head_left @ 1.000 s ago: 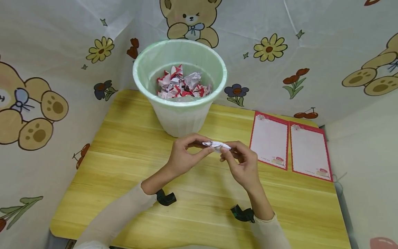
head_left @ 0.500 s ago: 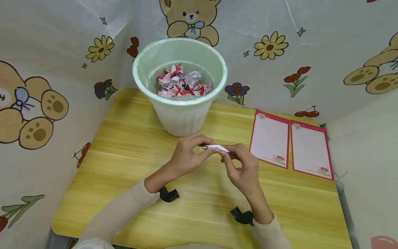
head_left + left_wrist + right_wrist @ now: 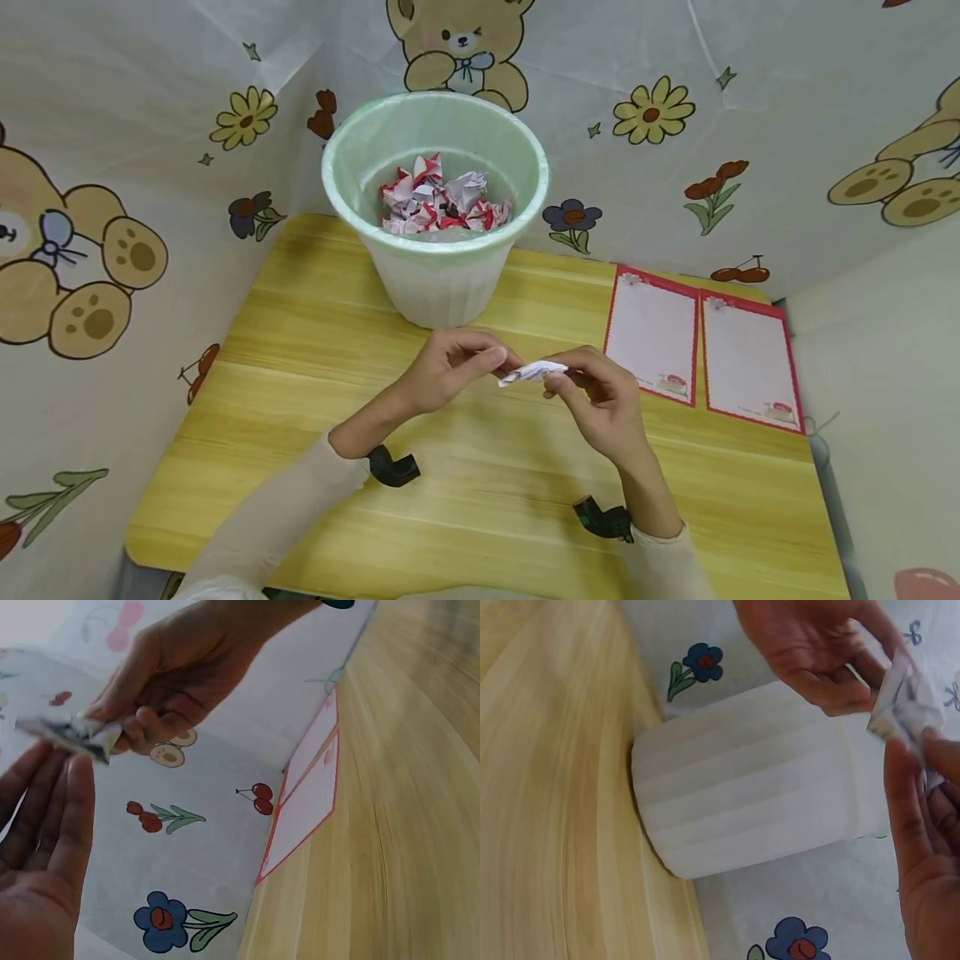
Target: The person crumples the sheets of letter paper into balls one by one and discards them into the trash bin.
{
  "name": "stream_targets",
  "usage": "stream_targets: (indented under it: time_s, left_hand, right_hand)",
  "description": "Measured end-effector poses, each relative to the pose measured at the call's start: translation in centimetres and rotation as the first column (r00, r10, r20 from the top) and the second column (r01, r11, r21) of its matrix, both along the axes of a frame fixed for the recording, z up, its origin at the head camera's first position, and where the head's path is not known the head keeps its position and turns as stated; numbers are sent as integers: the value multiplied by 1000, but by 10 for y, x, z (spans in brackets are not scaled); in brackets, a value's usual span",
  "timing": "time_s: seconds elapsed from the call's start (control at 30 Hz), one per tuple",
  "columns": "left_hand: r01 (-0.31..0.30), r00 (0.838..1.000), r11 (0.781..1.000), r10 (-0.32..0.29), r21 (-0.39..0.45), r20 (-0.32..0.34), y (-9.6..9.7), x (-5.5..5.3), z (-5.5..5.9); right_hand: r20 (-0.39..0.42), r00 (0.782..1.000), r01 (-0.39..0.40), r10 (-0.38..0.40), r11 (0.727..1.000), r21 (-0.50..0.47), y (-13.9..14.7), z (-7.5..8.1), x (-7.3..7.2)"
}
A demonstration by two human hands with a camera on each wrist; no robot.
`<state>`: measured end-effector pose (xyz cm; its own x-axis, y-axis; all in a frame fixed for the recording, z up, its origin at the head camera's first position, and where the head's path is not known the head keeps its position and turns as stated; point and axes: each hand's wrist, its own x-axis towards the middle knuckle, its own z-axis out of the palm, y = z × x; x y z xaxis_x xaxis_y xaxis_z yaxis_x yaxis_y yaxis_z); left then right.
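Observation:
A small folded piece of white paper (image 3: pixel 532 372) is held above the table, in front of the bucket. My right hand (image 3: pixel 603 404) pinches its right end between thumb and fingers. The left hand (image 3: pixel 450 371) is at its other end, thumb lifted away. Seen from the left wrist, the fingers of that left hand (image 3: pixel 49 825) are fairly straight, their tips at the underside of the paper (image 3: pixel 71 739). In the right wrist view, the paper (image 3: pixel 907 705) shows creased faces between both hands.
A pale green and white bucket (image 3: pixel 442 287) with several crumpled red-and-white papers (image 3: pixel 442 200) inside stands at the back of the wooden table (image 3: pixel 300 350). Two red-bordered sheets, a left one (image 3: pixel 652 329) and a right one (image 3: pixel 750 362), lie at the right. Printed cloth hangs behind.
My left thumb has come off the paper, and the left hand has moved slightly left. The right hand has shifted a little to the right with the paper, which now tilts the other way.

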<state>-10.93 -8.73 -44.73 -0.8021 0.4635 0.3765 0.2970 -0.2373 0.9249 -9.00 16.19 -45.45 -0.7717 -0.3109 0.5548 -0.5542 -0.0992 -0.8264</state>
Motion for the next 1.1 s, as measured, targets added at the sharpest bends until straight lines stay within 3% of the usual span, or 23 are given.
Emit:
stream_targets:
  time_s: [0.03, 0.1, 0.17, 0.37, 0.5, 0.7, 0.83, 0.93, 1.1]
  left_hand:
    - [76, 995, 996, -78, 40, 58, -2, -1, 1]
    - [180, 970, 979, -193, 97, 149, -5, -2, 1]
    - [234, 948, 966, -252, 110, 195, -4, -4, 1]
    - [301, 912, 950, -313, 83, 265, 2, -3, 1]
    - [296, 913, 955, -292, 30, 285, 3, 1, 3]
    - [210, 968, 976, -198, -61, 153, 3, 6, 6]
    - [143, 989, 984, -137, -108, 57, 3, 9, 9]
    - [83, 995, 985, -91, -149, -46, 4, 12, 10]
    - [-31, 975, 977, -17, -212, -223, 7, 13, 7]
  right_hand:
    - [25, 998, -62, 63, 997, -45, 3, 0, 0]
    - [49, 984, -163, 169, 982, -99, 8, 0, -1]
    - [54, 967, -239, 247, 963, -120, 10, 1, -1]
    - [49, 932, -353, 360, 928, -116, 11, 5, 1]
    - [48, 935, -347, 351, 935, -73, 11, 9, 2]
    - [61, 957, -285, 285, 959, -10, 12, 14, 4]
    - [65, 970, -239, 236, 970, 45, 12, 17, 5]
    - [70, 980, -191, 185, 977, 98, 12, 21, 6]
    - [102, 991, -103, 87, 981, 165, 11, 22, 9]
